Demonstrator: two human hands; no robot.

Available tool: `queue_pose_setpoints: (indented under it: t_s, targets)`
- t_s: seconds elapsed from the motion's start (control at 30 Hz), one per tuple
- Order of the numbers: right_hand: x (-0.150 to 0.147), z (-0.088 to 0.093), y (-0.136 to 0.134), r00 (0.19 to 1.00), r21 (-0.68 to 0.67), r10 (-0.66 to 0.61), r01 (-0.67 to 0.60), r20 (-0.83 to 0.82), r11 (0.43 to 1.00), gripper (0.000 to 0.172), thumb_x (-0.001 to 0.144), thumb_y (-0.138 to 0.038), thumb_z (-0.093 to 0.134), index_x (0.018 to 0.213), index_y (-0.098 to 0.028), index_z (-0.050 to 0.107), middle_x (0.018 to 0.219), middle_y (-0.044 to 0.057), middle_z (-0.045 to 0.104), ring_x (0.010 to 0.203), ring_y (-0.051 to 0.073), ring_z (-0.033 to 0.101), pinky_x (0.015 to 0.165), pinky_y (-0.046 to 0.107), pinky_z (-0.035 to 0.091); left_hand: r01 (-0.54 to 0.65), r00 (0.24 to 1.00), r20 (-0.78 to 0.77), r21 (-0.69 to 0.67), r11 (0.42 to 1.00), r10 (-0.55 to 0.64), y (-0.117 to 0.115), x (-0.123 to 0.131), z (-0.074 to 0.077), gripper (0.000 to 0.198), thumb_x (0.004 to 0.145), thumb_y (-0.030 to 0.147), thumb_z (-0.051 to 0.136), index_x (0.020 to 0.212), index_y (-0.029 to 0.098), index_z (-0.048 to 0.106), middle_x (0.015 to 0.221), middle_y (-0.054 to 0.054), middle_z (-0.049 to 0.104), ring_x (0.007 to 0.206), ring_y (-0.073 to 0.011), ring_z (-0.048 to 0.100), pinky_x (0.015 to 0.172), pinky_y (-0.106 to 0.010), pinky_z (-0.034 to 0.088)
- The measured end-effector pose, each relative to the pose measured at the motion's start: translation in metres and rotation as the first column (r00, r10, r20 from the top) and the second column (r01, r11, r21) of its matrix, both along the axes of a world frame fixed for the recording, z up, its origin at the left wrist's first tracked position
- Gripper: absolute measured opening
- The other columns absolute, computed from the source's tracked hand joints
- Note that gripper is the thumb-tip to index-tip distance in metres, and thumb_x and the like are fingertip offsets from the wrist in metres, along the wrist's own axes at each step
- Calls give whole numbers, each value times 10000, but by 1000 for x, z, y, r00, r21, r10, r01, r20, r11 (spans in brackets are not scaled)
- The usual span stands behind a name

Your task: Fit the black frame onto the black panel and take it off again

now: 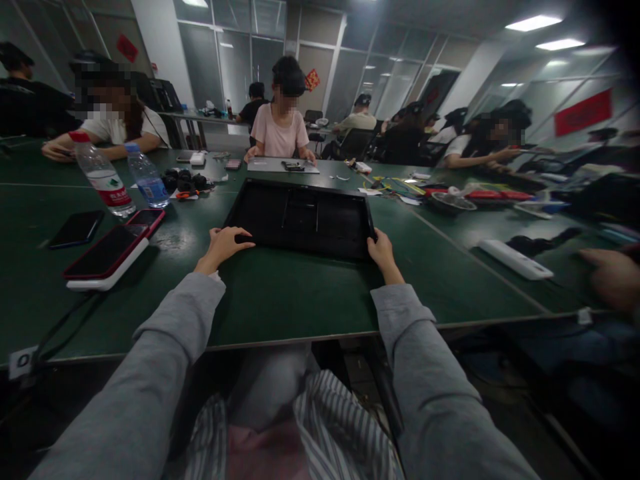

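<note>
Head view: two bare hands grasp a shallow black tray (343, 223) by its ends, the left hand (227, 247) closed on the near left corner, the right hand (381, 252) closed on the right edge close to the near corner. The left thumb and forefinger reach in along the near rim; the right thumb lies on the edge, its other fingers mostly hidden. Holding it well, by the look of it, calls for even pressure from both sides, wrists level and fingertips kept to the rim, so that neither corner dips.

The tray spreads between the two hands and reaches away beyond them, its interior facing up, over the green desk (300, 293); whether its near edge touches the surface cannot be told. To the left, well apart from the grip, stand a red-capped bottle (109, 183) and a blue-capped bottle (149, 177), near a dark phone (76, 229). To the right lie loose cables (395, 189) and, farther out, a white power strip (515, 259). Across the desk, a person in a pink top (280, 127) rests both hands at a pale panel (260, 165); a co-worker's blurred hand (613, 277) shows at far right.
</note>
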State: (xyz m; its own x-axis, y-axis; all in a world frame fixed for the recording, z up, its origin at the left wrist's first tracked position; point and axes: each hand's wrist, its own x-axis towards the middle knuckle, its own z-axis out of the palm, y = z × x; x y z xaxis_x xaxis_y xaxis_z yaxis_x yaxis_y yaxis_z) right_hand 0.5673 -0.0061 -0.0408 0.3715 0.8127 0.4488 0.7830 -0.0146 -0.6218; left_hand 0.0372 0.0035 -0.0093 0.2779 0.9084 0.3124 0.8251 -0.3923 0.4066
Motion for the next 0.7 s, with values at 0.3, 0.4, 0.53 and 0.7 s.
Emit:
queue_pose_setpoints:
  t_s: [0.3, 0.4, 0.53, 0.7]
  targets:
    - [-6, 4, -7, 996, 43, -19, 23, -92, 999, 632, 858, -261, 558, 1458, -119, 701, 1406, 200, 754, 1354, 363, 683, 1234, 596, 495, -245, 944, 246, 76, 967, 220, 16, -1, -11, 462, 1051, 410, 629, 1461, 221, 725, 1590, -168, 643, 1502, -359, 547, 1241, -551, 396]
    - [-9, 8, -12, 996, 53, -6, 11, -90, 999, 595, 871, -287, 591, 1433, -147, 725, 1364, 191, 776, 1339, 371, 697, 1212, 617, 512, -292, 885, 366, -48, 955, 289, 25, -7, -14, 565, 1000, 364, 676, 1527, 160, 667, 1572, -200, 655, 1473, -348, 597, 1243, -500, 437]
    - [-11, 12, -13, 996, 55, 24, -20, -87, 998, 574, 885, -328, 628, 1425, -165, 732, 1352, 178, 783, 1336, 364, 704, 1212, 632, 512, -347, 833, 418, -114, 931, 362, 22, -16, -9, 506, 961, 368, 701, 1420, 158, 733, 1433, -181, 747, 1349, -320, 692, 1189, -443, 495]
    - [-16, 10, -3, 987, 60, 100, -93, -127, 994, 616, 887, -321, 635, 1470, -134, 697, 1422, 181, 752, 1417, 340, 661, 1270, 620, 463, -498, 806, 279, -154, 853, 521, 8, -27, 2, 423, 974, 517, 673, 1179, 173, 812, 1213, -189, 803, 1230, -389, 718, 1102, -490, 529]
